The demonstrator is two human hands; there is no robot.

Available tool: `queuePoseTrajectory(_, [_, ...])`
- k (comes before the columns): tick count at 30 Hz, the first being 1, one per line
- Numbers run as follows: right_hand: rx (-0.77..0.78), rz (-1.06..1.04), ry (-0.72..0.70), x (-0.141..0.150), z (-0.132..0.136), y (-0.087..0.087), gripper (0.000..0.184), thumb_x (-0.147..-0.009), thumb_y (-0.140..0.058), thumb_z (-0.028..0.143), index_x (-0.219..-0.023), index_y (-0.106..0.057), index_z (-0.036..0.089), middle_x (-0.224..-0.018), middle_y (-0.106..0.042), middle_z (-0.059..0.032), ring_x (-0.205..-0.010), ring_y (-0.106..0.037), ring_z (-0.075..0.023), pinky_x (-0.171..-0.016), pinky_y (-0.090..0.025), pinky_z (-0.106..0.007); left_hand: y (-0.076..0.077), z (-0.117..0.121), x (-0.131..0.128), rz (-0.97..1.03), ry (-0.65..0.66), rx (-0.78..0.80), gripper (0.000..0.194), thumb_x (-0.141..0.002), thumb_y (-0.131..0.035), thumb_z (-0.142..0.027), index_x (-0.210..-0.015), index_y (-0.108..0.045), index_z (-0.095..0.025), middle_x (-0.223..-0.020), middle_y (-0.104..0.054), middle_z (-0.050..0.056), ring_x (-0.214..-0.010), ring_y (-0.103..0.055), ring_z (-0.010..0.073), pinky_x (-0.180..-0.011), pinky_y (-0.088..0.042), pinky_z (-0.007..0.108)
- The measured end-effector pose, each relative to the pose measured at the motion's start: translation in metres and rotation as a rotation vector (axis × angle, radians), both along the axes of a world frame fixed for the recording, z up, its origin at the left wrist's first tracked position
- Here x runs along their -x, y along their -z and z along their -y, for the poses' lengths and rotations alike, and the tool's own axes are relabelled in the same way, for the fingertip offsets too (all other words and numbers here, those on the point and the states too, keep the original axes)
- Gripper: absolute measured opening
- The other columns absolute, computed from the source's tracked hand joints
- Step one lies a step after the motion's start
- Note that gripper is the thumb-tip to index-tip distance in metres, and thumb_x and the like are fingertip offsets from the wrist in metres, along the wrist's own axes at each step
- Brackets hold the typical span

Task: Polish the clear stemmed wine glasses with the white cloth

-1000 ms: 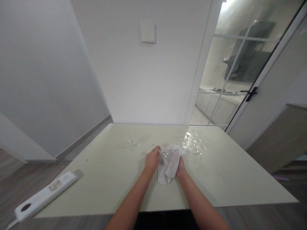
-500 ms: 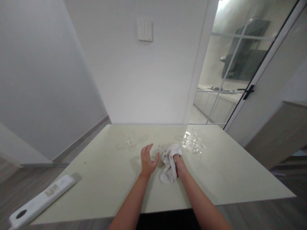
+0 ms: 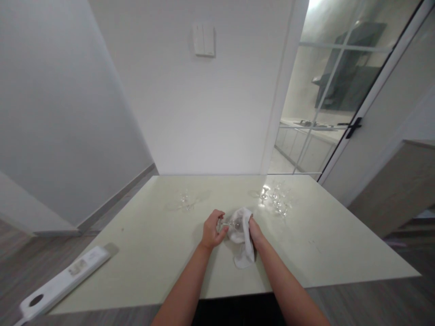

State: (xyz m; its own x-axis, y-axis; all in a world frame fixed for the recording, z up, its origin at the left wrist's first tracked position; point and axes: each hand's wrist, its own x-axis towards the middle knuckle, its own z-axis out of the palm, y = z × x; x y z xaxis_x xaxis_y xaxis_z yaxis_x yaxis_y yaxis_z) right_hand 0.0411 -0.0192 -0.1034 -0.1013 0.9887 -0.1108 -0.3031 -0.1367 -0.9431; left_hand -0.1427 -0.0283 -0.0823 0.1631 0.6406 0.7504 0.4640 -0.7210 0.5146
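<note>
A small clear stemmed glass [image 3: 234,224] lies sideways between my hands, low over the front middle of the table. My left hand [image 3: 211,232] has its fingers and thumb closed round the foot end of this glass. Around the bowl end is a white cloth [image 3: 245,257], its loose part hanging toward me. The cloth is gripped in my right hand [image 3: 256,232], whose fingertips are mostly hidden behind it.
Several clear stemmed glasses [image 3: 278,201] stand in a cluster at the back right of the pale table [image 3: 142,262]. More clear glassware [image 3: 185,199] stands at the back left. A white power strip [image 3: 64,283] lies across the front left edge.
My left hand was open beside the cloth and has closed on the glass's foot end. The cloth has shifted, so more of the glass shows.
</note>
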Motion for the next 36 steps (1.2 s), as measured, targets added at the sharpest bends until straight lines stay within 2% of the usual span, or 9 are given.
queuePoseTrajectory(2, [0.045,0.001,-0.009,-0.001,0.002,-0.004,0.054,-0.075,-0.052,0.066,-0.090,-0.068,0.017,-0.086,-0.071,-0.0087,-0.079,-0.066,-0.0240,-0.076,-0.052,-0.036,0.000,0.001,-0.001,-0.017,-0.032,-0.151,0.035,-0.085,-0.045,-0.040,-0.109,-0.052,-0.016,-0.101,-0.056,0.012,-0.094,-0.055,0.0232,-0.078,-0.046,0.037])
queuePoseTrajectory(4, [0.014,0.038,-0.015,-0.002,0.004,-0.008,0.049,-0.076,-0.055,0.061,-0.089,-0.069,0.017,-0.087,-0.071,-0.0096,-0.083,-0.065,-0.0251,-0.078,-0.051,-0.036,0.000,0.001,-0.003,-0.017,-0.032,-0.175,0.027,-0.088,-0.040,-0.033,-0.106,-0.053,-0.017,-0.100,-0.057,0.012,-0.094,-0.055,0.0221,-0.080,-0.045,0.036])
queuePoseTrajectory(8, [-0.147,0.235,0.068,-0.002,0.006,-0.013,0.039,-0.072,-0.063,0.046,-0.100,-0.065,0.019,-0.098,-0.069,-0.0081,-0.096,-0.061,-0.0249,-0.087,-0.047,-0.037,0.000,0.000,-0.007,0.059,-0.103,0.099,0.022,-0.092,-0.034,-0.030,-0.094,-0.053,-0.019,-0.079,-0.055,0.003,-0.072,-0.054,0.0155,-0.068,-0.044,0.028])
queuePoseTrajectory(11, [-0.307,0.348,0.067,0.000,0.010,-0.015,0.053,-0.059,-0.075,0.033,-0.108,-0.058,0.020,-0.096,-0.066,-0.0035,-0.089,-0.060,-0.0213,-0.083,-0.047,-0.034,0.001,-0.007,-0.009,0.116,-0.203,0.354,0.028,-0.093,-0.031,-0.036,-0.084,-0.052,-0.021,-0.070,-0.055,0.000,-0.065,-0.053,0.0150,-0.062,-0.041,0.026])
queuePoseTrajectory(14, [-0.410,0.347,0.041,0.003,0.014,-0.018,0.059,-0.052,-0.079,0.027,-0.106,-0.056,0.021,-0.091,-0.064,-0.0004,-0.081,-0.058,-0.0179,-0.077,-0.047,-0.030,0.001,-0.013,-0.009,0.174,-0.180,0.477,0.033,-0.093,-0.030,-0.040,-0.077,-0.052,-0.020,-0.062,-0.052,-0.002,-0.059,-0.051,0.0149,-0.057,-0.039,0.026])
queuePoseTrajectory(20, [-0.168,0.234,0.084,0.005,0.009,-0.008,0.046,-0.062,-0.071,0.034,-0.103,-0.059,0.018,-0.096,-0.068,-0.0052,-0.088,-0.060,-0.0224,-0.082,-0.047,-0.034,-0.004,-0.008,-0.005,0.231,0.020,0.183,0.029,-0.088,-0.041,-0.039,-0.100,-0.057,-0.017,-0.094,-0.059,0.008,-0.082,-0.056,0.0182,-0.072,-0.044,0.031])
queuePoseTrajectory(25, [-0.033,0.192,0.182,0.002,0.000,0.001,0.044,-0.070,-0.064,0.049,-0.103,-0.062,0.018,-0.103,-0.067,-0.0067,-0.101,-0.059,-0.0244,-0.091,-0.043,-0.035,-0.007,-0.001,-0.002,0.115,0.122,0.162,0.031,-0.088,-0.040,-0.043,-0.084,-0.057,-0.017,-0.078,-0.055,0.007,-0.072,-0.052,0.0181,-0.065,-0.042,0.030])
queuePoseTrajectory(30, [-0.027,0.193,0.150,0.001,0.005,-0.007,0.045,-0.076,-0.057,0.051,-0.105,-0.061,0.018,-0.106,-0.066,-0.0072,-0.101,-0.058,-0.0237,-0.091,-0.043,-0.036,-0.004,-0.003,-0.006,0.136,0.021,0.220,0.037,-0.090,-0.037,-0.044,-0.066,-0.050,-0.019,-0.066,-0.050,0.003,-0.063,-0.047,0.0153,-0.061,-0.039,0.028])
queuePoseTrajectory(36, [-0.410,0.353,0.028,0.006,0.018,-0.021,0.053,-0.056,-0.075,0.027,-0.105,-0.056,0.021,-0.096,-0.064,-0.0019,-0.088,-0.057,-0.0202,-0.084,-0.044,-0.032,0.001,-0.021,-0.009,0.435,-0.116,0.608,0.053,-0.090,-0.029,-0.054,-0.053,-0.047,-0.019,-0.050,-0.045,0.000,-0.049,-0.043,0.0132,-0.049,-0.033,0.026])
